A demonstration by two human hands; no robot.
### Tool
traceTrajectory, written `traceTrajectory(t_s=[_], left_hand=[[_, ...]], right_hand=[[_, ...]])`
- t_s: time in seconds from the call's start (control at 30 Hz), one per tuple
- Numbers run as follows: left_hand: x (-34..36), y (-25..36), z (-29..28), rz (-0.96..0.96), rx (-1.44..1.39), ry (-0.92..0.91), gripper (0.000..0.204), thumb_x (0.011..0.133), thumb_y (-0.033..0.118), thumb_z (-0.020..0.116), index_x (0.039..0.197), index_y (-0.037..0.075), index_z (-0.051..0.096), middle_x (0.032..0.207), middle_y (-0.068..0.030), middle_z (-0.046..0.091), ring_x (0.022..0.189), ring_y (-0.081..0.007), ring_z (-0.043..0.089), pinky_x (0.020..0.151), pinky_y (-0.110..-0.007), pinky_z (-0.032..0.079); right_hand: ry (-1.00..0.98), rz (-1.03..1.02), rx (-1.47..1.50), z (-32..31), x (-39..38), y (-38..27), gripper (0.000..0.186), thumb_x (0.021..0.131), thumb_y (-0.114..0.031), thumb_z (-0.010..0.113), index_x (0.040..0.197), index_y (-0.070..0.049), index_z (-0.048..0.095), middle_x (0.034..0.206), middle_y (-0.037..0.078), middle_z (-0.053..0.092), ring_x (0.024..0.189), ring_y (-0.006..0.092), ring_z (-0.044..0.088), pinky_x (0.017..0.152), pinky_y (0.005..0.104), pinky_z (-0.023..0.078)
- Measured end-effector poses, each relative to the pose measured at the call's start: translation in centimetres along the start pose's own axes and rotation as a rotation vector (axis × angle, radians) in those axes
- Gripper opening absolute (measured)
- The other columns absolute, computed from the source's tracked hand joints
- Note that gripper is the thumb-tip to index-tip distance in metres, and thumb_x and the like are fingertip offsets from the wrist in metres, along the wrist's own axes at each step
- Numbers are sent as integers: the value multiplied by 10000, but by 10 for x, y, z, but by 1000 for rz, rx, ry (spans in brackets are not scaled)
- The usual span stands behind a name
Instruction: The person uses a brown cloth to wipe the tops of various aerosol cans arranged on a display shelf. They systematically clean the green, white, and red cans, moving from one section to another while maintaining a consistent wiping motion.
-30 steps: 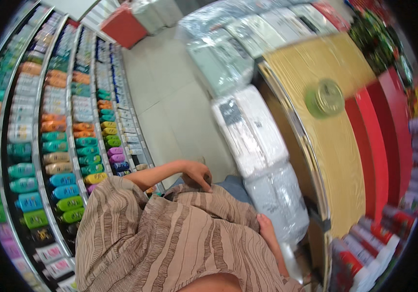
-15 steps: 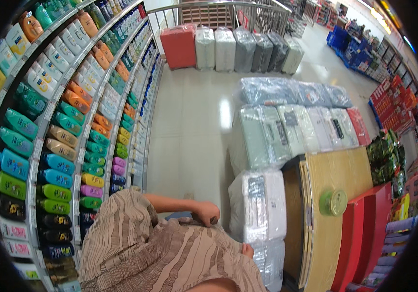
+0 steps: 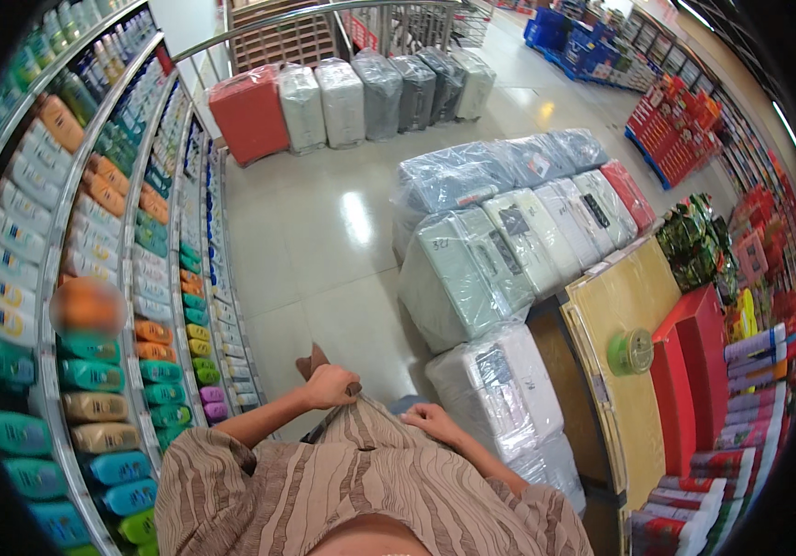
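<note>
I wear a loose brown shirt [image 3: 324, 486] with dark wavy stripes. My left hand [image 3: 328, 386] is closed at the front of it, gripping cloth by the hem. A small dark patch shows at its fingertips, too small to name. To the right, my right hand [image 3: 429, 420] is closed too, its curled fingers pinching the hem's other side. Between the hands the cloth is drawn up in folds. A brown shoe tip [image 3: 312, 361] shows on the floor beyond my left hand.
A shelf of bottles [image 3: 92, 375] runs along my left. On the right stand plastic-wrapped suitcases [image 3: 458, 264] and a wooden-topped table [image 3: 630, 278] bearing a green tub [image 3: 630, 352]. More suitcases, including a red one [image 3: 250, 116], line a metal railing [image 3: 315, 16] ahead.
The view has swung right. My left hand has moved left relative to my body, and my right hand, mostly hidden before, now shows fully at the shirt.
</note>
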State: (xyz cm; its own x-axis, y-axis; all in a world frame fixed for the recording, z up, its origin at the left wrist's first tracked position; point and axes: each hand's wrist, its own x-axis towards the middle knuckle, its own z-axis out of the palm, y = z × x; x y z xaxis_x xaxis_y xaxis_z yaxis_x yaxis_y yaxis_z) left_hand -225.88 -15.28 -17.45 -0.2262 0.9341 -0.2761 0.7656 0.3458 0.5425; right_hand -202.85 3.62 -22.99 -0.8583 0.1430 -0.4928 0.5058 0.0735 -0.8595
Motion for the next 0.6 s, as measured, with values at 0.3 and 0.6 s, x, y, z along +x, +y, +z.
traceTrajectory(t_s=[0.3, 0.6], left_hand=[[46, -109, -38, -315, -64, -113, 319, 683, 336, 691, 935, 142, 667, 819, -119, 670, 770, -347, 629, 658, -453, 496], [-1, -168, -105, -403, -290, -502, 568, 651, 114, 657, 1212, 181, 603, 1090, -89, 657, 984, -324, 616, 796, -419, 502]], right_hand=[[235, -97, -207, -38, 146, -24, 310, 850, -283, 647, 753, 10, 615, 682, 161, 601, 580, 217, 528, 592, 345, 443], [-237, 66, -220, -131, 284, -78, 416, 976, -354, 472, 949, 14, 664, 791, 85, 650, 729, 161, 596, 689, 310, 461]])
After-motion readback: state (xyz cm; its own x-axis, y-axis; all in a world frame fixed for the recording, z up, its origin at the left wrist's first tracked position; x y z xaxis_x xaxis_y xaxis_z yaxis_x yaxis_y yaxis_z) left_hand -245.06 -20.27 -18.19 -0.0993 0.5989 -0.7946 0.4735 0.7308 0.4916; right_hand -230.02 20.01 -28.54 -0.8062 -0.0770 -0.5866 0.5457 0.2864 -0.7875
